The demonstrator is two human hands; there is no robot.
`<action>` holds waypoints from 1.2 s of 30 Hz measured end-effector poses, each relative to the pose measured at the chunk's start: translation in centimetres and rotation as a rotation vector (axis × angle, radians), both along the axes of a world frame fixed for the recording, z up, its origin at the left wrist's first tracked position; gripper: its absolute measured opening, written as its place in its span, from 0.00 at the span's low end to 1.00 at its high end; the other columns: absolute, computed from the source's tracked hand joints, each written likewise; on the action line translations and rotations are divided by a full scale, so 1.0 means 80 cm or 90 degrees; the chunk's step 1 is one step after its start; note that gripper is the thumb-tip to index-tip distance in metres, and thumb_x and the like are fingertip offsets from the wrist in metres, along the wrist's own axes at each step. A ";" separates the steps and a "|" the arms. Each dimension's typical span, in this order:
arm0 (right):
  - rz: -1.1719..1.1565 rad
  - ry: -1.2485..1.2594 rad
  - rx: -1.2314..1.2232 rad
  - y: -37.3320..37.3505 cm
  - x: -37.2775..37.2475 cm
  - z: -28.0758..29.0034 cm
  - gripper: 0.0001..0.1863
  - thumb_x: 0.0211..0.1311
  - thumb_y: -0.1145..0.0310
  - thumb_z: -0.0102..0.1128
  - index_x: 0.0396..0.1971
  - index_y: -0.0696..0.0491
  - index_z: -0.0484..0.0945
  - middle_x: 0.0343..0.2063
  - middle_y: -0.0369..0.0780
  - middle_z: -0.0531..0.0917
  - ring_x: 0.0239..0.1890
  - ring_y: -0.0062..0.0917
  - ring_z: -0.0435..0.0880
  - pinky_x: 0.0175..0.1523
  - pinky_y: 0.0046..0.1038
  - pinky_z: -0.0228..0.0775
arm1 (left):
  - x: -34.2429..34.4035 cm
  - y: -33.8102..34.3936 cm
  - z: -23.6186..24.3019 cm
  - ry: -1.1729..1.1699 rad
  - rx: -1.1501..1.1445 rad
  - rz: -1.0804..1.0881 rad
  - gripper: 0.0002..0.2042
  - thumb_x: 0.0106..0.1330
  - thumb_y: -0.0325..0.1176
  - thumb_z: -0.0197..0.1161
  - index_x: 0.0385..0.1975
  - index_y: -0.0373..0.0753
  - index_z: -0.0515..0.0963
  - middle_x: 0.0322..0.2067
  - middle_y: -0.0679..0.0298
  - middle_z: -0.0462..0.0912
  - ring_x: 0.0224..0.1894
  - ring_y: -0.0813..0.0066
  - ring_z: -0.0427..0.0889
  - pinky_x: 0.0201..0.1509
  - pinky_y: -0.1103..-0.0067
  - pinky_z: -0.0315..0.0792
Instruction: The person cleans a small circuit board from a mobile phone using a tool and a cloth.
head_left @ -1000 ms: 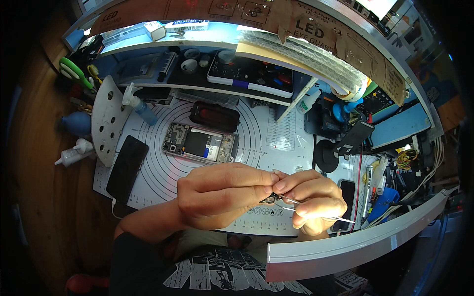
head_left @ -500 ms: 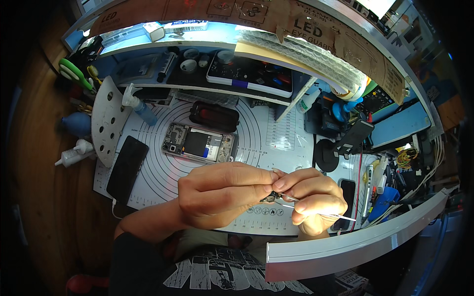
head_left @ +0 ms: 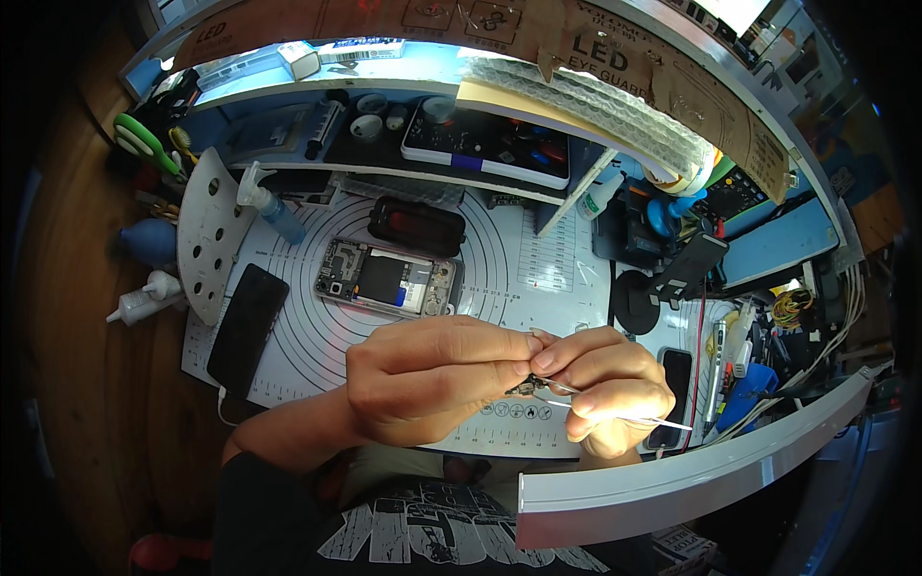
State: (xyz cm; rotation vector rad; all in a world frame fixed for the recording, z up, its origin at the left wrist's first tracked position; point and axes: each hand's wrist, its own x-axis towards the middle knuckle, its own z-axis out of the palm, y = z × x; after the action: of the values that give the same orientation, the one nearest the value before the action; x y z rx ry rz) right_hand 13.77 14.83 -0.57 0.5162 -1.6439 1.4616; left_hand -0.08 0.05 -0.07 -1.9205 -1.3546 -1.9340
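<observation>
My left hand [head_left: 432, 379] pinches a small dark electronic part [head_left: 525, 387] between thumb and fingertips, low over the white work mat [head_left: 538, 259]. My right hand [head_left: 610, 389] meets it fingertip to fingertip and holds thin metal tweezers [head_left: 615, 413], whose tips reach the small part. Beyond the hands an opened phone [head_left: 389, 278] lies on the mat with its insides showing. A dark phone back cover [head_left: 418, 226] rests just past it.
A black phone [head_left: 248, 326] lies at the mat's left edge beside a white perforated board [head_left: 206, 235]. Squeeze bottles [head_left: 144, 298] and a blue blower [head_left: 149, 240] stand at left. A black tool tray [head_left: 480, 144] sits at back. Cables and tools [head_left: 740, 355] crowd the right.
</observation>
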 end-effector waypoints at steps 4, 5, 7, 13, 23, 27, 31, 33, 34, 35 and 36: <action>-0.015 0.000 -0.003 -0.002 0.001 0.000 0.07 0.56 0.80 0.72 0.34 0.61 0.82 0.33 0.48 0.83 0.41 0.45 0.89 0.49 0.46 0.88 | 0.001 0.000 0.001 -0.005 -0.004 0.002 0.12 0.54 0.13 0.72 0.37 0.31 0.79 0.39 0.47 0.86 0.39 0.55 0.90 0.43 0.64 0.88; -0.018 -0.003 -0.005 -0.003 0.001 0.000 0.07 0.56 0.79 0.72 0.34 0.61 0.82 0.33 0.48 0.83 0.41 0.45 0.89 0.49 0.46 0.88 | 0.002 0.000 0.000 -0.003 -0.005 0.002 0.12 0.54 0.13 0.72 0.37 0.31 0.79 0.39 0.47 0.86 0.38 0.55 0.90 0.43 0.64 0.88; -0.012 -0.009 -0.010 -0.002 0.002 0.002 0.07 0.56 0.79 0.72 0.33 0.61 0.83 0.33 0.48 0.83 0.41 0.45 0.89 0.49 0.46 0.88 | 0.001 0.000 0.001 -0.004 -0.007 -0.002 0.12 0.54 0.13 0.72 0.37 0.31 0.79 0.39 0.46 0.86 0.39 0.54 0.90 0.43 0.64 0.88; 0.001 -0.021 -0.021 -0.003 0.002 0.002 0.07 0.55 0.78 0.73 0.32 0.61 0.83 0.33 0.47 0.83 0.42 0.45 0.89 0.50 0.45 0.87 | 0.002 -0.001 0.000 -0.008 0.000 -0.012 0.12 0.55 0.12 0.71 0.37 0.29 0.79 0.39 0.45 0.86 0.39 0.54 0.90 0.43 0.63 0.88; 0.008 -0.023 -0.044 -0.003 0.003 0.003 0.07 0.54 0.77 0.73 0.30 0.61 0.83 0.33 0.48 0.84 0.41 0.44 0.89 0.50 0.45 0.87 | 0.000 0.002 -0.001 0.010 0.015 -0.013 0.13 0.54 0.12 0.71 0.37 0.29 0.79 0.38 0.44 0.86 0.38 0.54 0.90 0.42 0.64 0.88; -0.014 -0.039 -0.017 -0.003 0.004 0.004 0.07 0.54 0.78 0.74 0.31 0.61 0.83 0.33 0.48 0.84 0.41 0.45 0.89 0.50 0.46 0.87 | 0.002 0.001 0.001 0.011 0.014 0.006 0.13 0.53 0.12 0.72 0.37 0.29 0.80 0.38 0.45 0.86 0.37 0.54 0.90 0.41 0.65 0.88; 0.042 -0.033 -0.092 -0.003 0.003 0.001 0.08 0.53 0.78 0.74 0.31 0.61 0.83 0.33 0.48 0.84 0.42 0.46 0.89 0.49 0.48 0.87 | -0.001 0.000 0.001 0.013 0.011 -0.008 0.13 0.53 0.12 0.72 0.36 0.30 0.80 0.38 0.45 0.86 0.37 0.54 0.90 0.40 0.65 0.88; 0.060 -0.038 -0.117 -0.004 0.003 0.001 0.08 0.53 0.78 0.74 0.32 0.61 0.83 0.33 0.48 0.84 0.42 0.46 0.88 0.49 0.48 0.87 | -0.001 -0.001 0.001 0.016 0.009 -0.008 0.13 0.52 0.12 0.72 0.36 0.30 0.80 0.38 0.46 0.86 0.37 0.54 0.91 0.40 0.65 0.88; 0.048 -0.038 -0.107 -0.005 0.003 0.002 0.08 0.53 0.78 0.74 0.32 0.61 0.83 0.33 0.48 0.84 0.42 0.46 0.88 0.49 0.48 0.87 | 0.000 -0.001 0.001 0.014 0.010 -0.004 0.13 0.52 0.12 0.72 0.36 0.30 0.80 0.38 0.46 0.86 0.37 0.54 0.91 0.40 0.65 0.88; 0.037 -0.039 -0.098 -0.005 0.004 0.003 0.08 0.54 0.78 0.74 0.32 0.61 0.83 0.33 0.48 0.84 0.41 0.46 0.88 0.49 0.48 0.87 | 0.000 -0.001 0.002 0.012 0.011 0.000 0.13 0.52 0.12 0.72 0.36 0.30 0.80 0.38 0.46 0.86 0.37 0.54 0.91 0.40 0.65 0.88; 0.036 -0.039 -0.098 -0.005 0.003 0.003 0.08 0.54 0.78 0.74 0.32 0.61 0.83 0.33 0.48 0.84 0.41 0.46 0.88 0.49 0.48 0.87 | 0.001 0.000 0.002 0.012 0.011 0.000 0.13 0.52 0.12 0.72 0.36 0.30 0.80 0.38 0.46 0.86 0.37 0.54 0.91 0.40 0.65 0.88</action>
State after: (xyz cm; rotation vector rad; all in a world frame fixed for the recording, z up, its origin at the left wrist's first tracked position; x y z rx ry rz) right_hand 14.03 14.41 -0.34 0.4392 -1.5592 1.6454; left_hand -0.03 0.01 0.08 -1.9265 -1.3277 -1.9168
